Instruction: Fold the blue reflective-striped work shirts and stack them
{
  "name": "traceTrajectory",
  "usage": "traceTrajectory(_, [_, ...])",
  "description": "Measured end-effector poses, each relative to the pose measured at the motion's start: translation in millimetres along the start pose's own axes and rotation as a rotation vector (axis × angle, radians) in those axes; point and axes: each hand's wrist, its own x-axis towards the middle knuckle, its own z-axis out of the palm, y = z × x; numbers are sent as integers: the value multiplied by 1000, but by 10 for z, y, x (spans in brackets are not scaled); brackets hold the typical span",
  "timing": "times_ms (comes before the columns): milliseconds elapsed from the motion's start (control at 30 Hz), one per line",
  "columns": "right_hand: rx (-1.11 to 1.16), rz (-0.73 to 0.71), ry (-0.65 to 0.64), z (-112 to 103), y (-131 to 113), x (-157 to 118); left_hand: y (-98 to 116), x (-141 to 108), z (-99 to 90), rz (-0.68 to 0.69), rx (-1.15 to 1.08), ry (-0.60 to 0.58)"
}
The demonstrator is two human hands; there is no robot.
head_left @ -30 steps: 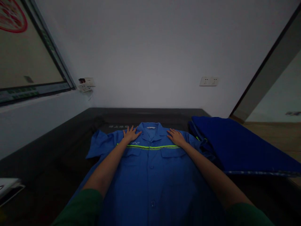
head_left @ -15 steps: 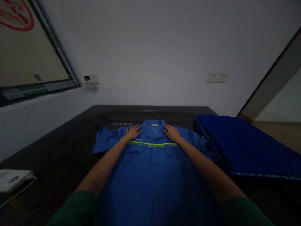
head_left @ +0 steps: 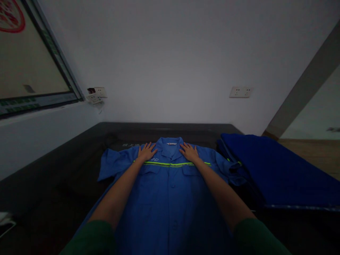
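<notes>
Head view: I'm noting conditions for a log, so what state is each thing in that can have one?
Blue shirt: spread out, front up, collar open; buttoning unclear
Left hand: open, palm down on the shirt
Right hand: open, palm down on the shirt
Darker blue cloth: layered
Right wall socket: nothing plugged in
Lower left socket: tilted, seemingly loose
White object: cut off, state unclear

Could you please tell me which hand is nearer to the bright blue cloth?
The right hand: it lies left of the cloth, while the left hand lies farther left.
</notes>
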Motion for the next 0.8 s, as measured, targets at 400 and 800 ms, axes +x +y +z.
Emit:
traceTrajectory(400, [-158, 151, 43, -923, 640, -542, -425, -142, -571, 42, -66, 154])
traceTrajectory(800, [-310, 367, -300, -1041, 1244, -987, -1755, -1257, -741, -661, -42, 193])
